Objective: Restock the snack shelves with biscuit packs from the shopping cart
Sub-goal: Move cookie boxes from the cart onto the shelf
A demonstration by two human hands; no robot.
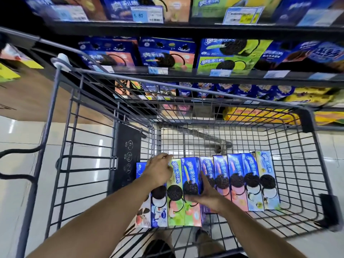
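Observation:
Several biscuit packs stand in a row on the floor of the wire shopping cart (pixel 307 164), blue-topped boxes with a dark sandwich biscuit printed on each. My right hand (pixel 206 194) grips the blue and orange pack (pixel 190 174) near the row's middle, thumb on its right side, fingers under its front. My left hand (pixel 160 169) lies over the far-left packs, fingers curled at the top edge of the green pack (pixel 176 198). The snack shelves (pixel 186 30) rise just beyond the cart.
Shelf rows hold similar blue, orange and green biscuit boxes (pixel 168 53) with price tags (pixel 147 14) on the rails. Yellow bags (pixel 309 98) fill the lower right shelf. The cart's child-seat flap (pixel 128 155) stands at the left. Pale glossy floor tiles surround the cart.

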